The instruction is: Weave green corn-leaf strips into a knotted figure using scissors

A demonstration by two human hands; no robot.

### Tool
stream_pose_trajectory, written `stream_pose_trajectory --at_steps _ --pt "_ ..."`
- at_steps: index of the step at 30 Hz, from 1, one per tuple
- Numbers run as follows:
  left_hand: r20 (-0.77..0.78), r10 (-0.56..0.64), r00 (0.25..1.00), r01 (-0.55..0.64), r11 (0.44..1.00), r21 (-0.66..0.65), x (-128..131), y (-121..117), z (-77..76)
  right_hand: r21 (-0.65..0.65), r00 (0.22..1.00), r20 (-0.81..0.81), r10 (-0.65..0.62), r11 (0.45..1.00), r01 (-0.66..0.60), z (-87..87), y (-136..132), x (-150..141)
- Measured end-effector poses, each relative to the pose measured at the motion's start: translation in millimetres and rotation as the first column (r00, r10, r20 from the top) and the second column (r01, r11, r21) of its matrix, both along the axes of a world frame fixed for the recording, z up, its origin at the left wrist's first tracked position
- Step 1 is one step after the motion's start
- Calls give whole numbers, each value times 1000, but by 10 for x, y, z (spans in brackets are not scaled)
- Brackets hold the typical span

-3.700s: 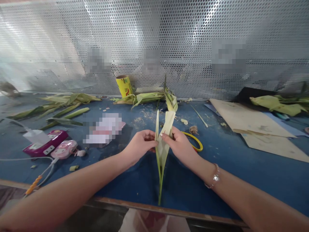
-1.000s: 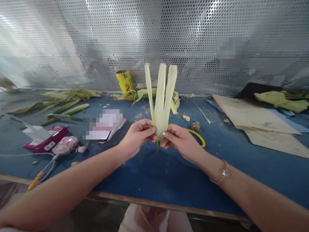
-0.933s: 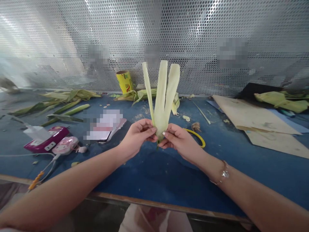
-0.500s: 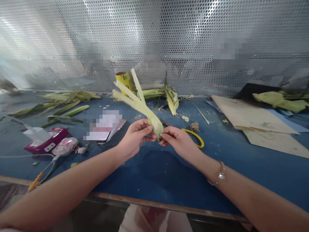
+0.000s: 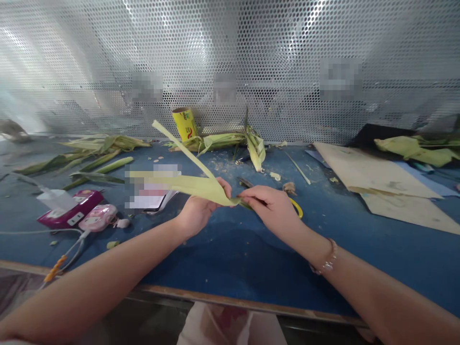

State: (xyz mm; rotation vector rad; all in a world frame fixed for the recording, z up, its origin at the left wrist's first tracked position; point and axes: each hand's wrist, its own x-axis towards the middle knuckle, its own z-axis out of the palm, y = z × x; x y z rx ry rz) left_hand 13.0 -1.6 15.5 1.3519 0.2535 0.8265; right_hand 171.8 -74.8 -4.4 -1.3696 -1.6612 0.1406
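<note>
A pale green corn husk (image 5: 196, 186) is held above the middle of the blue table, its split strips pointing left and up-left. My left hand (image 5: 201, 211) is closed around the husk near its narrow end; the husk hides part of the fingers. The fingertips of my right hand (image 5: 269, 206) pinch the narrow tip at the right. Behind my right hand lie scissors, their yellow handle (image 5: 297, 208) partly covered by the hand and a dark blade (image 5: 246, 182) showing beside it.
More husks lie at the back left (image 5: 108, 143) and back centre (image 5: 230, 140), near a yellow can (image 5: 184, 123). At left are a phone (image 5: 151, 200), a purple power strip (image 5: 88, 201) and a pink case (image 5: 97, 218). Brown cardboard (image 5: 381, 170) lies right. A perforated metal panel (image 5: 230, 43) stands behind.
The husk has swung from upright-left to nearly level, its broad strip now reaching left over the phone. Both hands have turned slightly and still grip its narrow end.
</note>
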Motion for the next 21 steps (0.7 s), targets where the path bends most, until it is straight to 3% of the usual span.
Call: stream_pose_trajectory --at_steps 4,7,9,13,16,18,21 --pt "-21 36 999 -35 998 44 -11 18 -44 7 999 32 -19 1000 18 -15 27 9" --pt "-41 86 995 -87 995 -38 10 50 -97 -109 998 -66 -23 994 16 -24 50 -4" --pt "-78 144 987 -152 981 -123 32 87 -130 -235 978 -205 31 969 -80 -24 57 -22" --pt "-209 227 951 -258 957 -132 75 156 -154 -399 901 -407 152 857 -325 -22 45 -65" --pt "-384 232 894 -293 950 -106 90 150 -129 -370 921 -374 113 892 -260 -44 41 -90" --pt "-459 170 872 -234 968 -86 93 117 -109 -318 936 -349 50 933 -168 -71 53 -97" --pt "-492 94 865 -132 990 -43 98 51 -96 -317 921 -390 -9 940 -125 -106 88 -94"
